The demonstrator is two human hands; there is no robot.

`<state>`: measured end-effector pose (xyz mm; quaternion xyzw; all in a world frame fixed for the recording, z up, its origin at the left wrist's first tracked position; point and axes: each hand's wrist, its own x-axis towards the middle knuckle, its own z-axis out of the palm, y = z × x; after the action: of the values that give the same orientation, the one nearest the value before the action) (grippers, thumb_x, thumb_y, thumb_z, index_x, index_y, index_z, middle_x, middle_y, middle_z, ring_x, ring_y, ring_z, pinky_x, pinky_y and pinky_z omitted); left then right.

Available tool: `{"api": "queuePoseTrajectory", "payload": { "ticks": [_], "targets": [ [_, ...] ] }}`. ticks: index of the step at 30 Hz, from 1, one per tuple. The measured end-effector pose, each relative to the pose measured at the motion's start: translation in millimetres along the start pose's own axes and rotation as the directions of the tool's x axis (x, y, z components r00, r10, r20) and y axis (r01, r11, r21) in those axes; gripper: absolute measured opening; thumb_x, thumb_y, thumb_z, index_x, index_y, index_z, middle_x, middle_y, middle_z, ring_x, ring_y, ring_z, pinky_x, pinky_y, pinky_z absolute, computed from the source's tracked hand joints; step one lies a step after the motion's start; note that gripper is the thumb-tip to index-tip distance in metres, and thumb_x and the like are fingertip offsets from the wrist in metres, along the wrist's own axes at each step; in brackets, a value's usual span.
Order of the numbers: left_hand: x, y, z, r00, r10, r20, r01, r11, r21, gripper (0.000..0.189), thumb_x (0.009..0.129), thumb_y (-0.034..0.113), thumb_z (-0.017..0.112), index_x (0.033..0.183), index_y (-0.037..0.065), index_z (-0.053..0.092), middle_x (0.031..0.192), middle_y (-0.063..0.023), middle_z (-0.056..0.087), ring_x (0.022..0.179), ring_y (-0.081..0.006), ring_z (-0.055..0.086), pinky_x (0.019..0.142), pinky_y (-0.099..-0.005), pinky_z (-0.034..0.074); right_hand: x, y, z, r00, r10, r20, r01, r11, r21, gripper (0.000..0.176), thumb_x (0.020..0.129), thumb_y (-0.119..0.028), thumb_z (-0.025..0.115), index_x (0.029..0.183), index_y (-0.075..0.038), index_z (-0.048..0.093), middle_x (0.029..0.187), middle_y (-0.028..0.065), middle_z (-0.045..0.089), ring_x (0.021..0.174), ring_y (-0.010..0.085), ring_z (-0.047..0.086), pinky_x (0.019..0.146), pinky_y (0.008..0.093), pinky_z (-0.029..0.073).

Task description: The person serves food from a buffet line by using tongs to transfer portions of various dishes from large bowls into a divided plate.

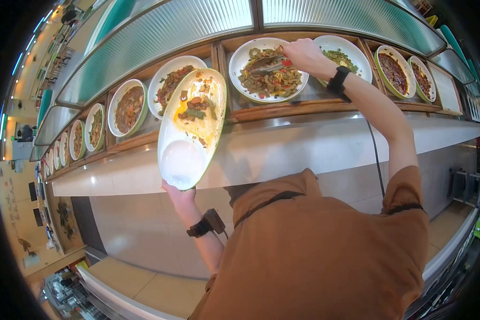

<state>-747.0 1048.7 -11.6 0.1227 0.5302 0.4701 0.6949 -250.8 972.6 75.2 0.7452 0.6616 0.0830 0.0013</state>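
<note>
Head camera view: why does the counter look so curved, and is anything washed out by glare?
In the head view, a fisheye lens bows the counter and blackens the corners; glare washes out the empty end of the oval plate in the left hand; the centre looks sharp.

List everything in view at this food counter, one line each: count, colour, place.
oval white plate: one, white with green rim, food on it, held tilted before the counter.
round serving dishes: about ten, white, rowed along the counter.
metal tongs: one, silver, in the dish of green vegetables.
ribbed glass guard: several panels, pale, above the dishes.
black wristbands: two, one per wrist.
left hand: one, holds the plate's near end.
right hand: one, grips the tongs.
</note>
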Motion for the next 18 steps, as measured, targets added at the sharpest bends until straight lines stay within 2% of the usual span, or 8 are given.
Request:
{"api": "queuePoseTrajectory", "payload": {
  "ticks": [4,7,10,13,16,18],
  "targets": [
    [-3,0,4,0.998,0.017,0.056,-0.022,0.996,0.087,0.043,0.097,0.042,0.039,0.126,0.013,0.052,0.128,-0.004,0.057,0.117,-0.0242,0.055,0.09,-0.0404,0.052,-16,10,-9,0.996,0.087,0.019,-0.088,0.996,0.033,0.01,0.08,-0.013,0.063,0.086,-0.005,0.067,0.078,0.0145,0.066,0.075,0.0328,0.065,0.066,0.0425,0.051],
    [-7,1,6,0.999,-0.002,0.049,0.002,1.0,0.016,0.043,0.096,0.042,0.04,0.126,0.013,0.052,0.127,-0.0046,0.057,0.114,-0.0238,0.057,0.088,-0.04,0.053,-27,23,-6,0.997,0.079,0.016,-0.08,0.996,0.042,0.009,0.08,-0.012,0.062,0.085,-0.005,0.067,0.076,0.0143,0.066,0.075,0.0321,0.065,0.067,0.0421,0.051],
    [-9,1,11,1.0,-0.002,0.006,0.002,1.0,0.022,0.044,0.096,0.041,0.04,0.126,0.013,0.053,0.126,-0.0051,0.057,0.114,-0.0239,0.057,0.089,-0.0406,0.052,-35,32,-3,1.0,0.025,0.014,-0.025,0.999,-0.023,0.009,0.081,-0.012,0.06,0.084,-0.006,0.067,0.074,0.0144,0.065,0.076,0.0317,0.066,0.066,0.0418,0.051],
    [-3,1,8,0.999,-0.036,0.037,0.037,0.999,-0.002,0.044,0.096,0.042,0.039,0.127,0.013,0.053,0.128,-0.005,0.057,0.116,-0.0244,0.056,0.091,-0.0417,0.051,-42,30,-7,0.999,0.026,0.04,-0.021,0.994,-0.109,0.01,0.081,-0.012,0.059,0.084,-0.006,0.067,0.074,0.0148,0.066,0.076,0.0318,0.066,0.065,0.0411,0.052],
    [2,-1,4,0.998,-0.015,0.064,0.014,1.0,0.011,0.045,0.095,0.042,0.038,0.126,0.013,0.053,0.128,-0.0056,0.056,0.117,-0.0246,0.055,0.093,-0.0421,0.05,-44,31,1,0.998,0.048,0.045,-0.042,0.991,-0.125,0.011,0.083,-0.012,0.058,0.084,-0.006,0.066,0.076,0.0151,0.066,0.075,0.0325,0.066,0.063,0.041,0.052],
    [-2,-1,5,1.0,-0.023,-0.002,0.023,0.999,-0.026,0.046,0.095,0.042,0.038,0.126,0.012,0.053,0.129,-0.006,0.056,0.117,-0.0249,0.055,0.093,-0.042,0.05,-45,32,2,0.991,0.125,0.043,-0.121,0.989,-0.085,0.011,0.083,-0.013,0.058,0.086,-0.006,0.067,0.077,0.0156,0.066,0.075,0.0328,0.066,0.063,0.0418,0.052]
  ]
}}
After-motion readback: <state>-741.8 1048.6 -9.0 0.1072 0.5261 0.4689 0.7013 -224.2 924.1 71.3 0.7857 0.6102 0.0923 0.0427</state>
